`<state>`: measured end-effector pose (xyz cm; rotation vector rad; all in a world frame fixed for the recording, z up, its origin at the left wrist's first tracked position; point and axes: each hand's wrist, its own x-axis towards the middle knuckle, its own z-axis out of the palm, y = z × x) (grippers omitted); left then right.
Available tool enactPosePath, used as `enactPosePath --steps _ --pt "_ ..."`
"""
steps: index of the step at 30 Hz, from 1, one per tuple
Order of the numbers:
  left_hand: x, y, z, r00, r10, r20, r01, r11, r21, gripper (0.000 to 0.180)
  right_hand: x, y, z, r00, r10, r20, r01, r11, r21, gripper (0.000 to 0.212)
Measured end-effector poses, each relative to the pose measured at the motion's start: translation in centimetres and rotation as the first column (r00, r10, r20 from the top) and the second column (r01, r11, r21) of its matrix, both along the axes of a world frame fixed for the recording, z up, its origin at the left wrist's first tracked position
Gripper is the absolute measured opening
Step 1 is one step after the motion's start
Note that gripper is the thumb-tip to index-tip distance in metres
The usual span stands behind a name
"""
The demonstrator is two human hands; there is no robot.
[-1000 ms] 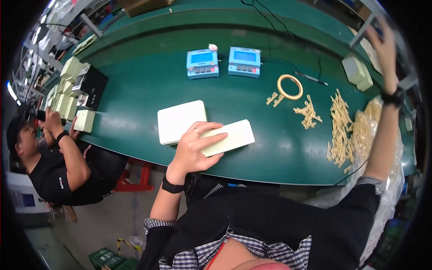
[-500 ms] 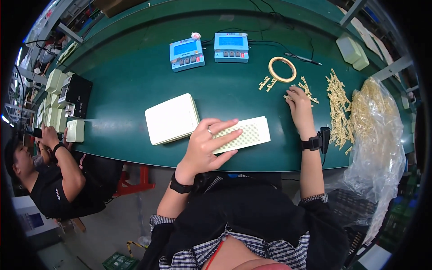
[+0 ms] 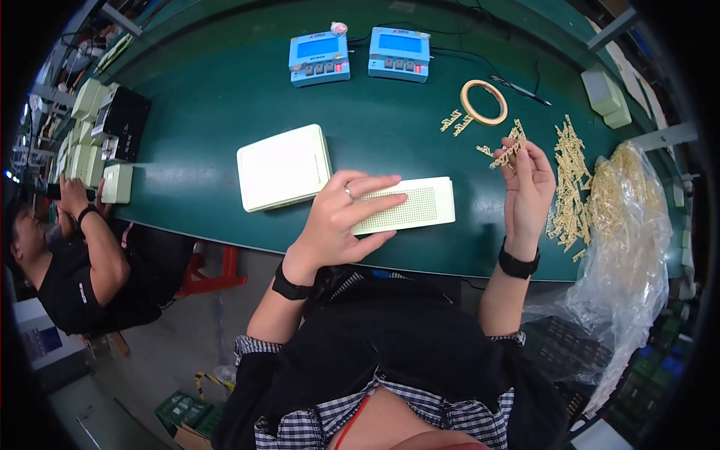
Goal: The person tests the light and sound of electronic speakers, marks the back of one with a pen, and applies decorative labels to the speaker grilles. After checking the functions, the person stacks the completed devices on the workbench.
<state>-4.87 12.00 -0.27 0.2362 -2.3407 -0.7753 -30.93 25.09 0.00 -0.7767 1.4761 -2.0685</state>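
Note:
My left hand (image 3: 334, 217) grips a pale green casing (image 3: 444, 206) with a perforated face, its fingers lying across the holes and the thumb on the near edge. Between the thumb and fingers of my right hand (image 3: 529, 191) is a gold script-lettering piece (image 3: 504, 157), raised over the table. A few more gold pieces (image 3: 517, 129) lie just beyond that hand. Left of my left hand rests a pale green box (image 3: 281, 169) with rounded corners, plain face up.
Two blue display units (image 3: 319, 56) stand at the back. A tape roll (image 3: 484, 103) and a pen (image 3: 525, 91) lie at the far right, near a pile of gold pieces (image 3: 570, 180) and a clear plastic bag (image 3: 626, 217). At the left, a person (image 3: 90, 262) works beside a black device (image 3: 127, 127).
My right hand has picked up a gold lettering piece from the small group and turned palm up with it. My left hand stays on the casing. The view has shifted slightly.

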Motion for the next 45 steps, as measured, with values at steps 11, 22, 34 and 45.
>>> enactPosePath --steps 11,22,34,45 --pt "0.4 0.1 3.5 0.980 0.037 -0.195 -0.032 0.999 0.028 0.041 8.0 -0.3 4.2 0.876 0.456 -0.159 -0.448 0.890 0.083 0.050" --pt "0.3 -0.2 2.0 0.932 0.189 -0.310 -0.164 0.981 0.104 0.017 9.3 -2.1 3.7 0.668 0.459 -0.586 -0.321 0.888 0.329 0.026" --pt "2.5 -1.8 1.1 0.876 0.419 -0.240 -0.355 0.896 0.265 0.014 8.9 -2.9 2.6 0.316 0.345 -0.884 -0.288 0.923 0.257 0.029" --pt "1.9 -2.0 0.9 0.889 0.412 -0.200 -0.338 0.885 0.320 0.013 8.8 -2.6 2.1 0.242 0.421 -0.874 -0.197 0.903 0.381 0.026"
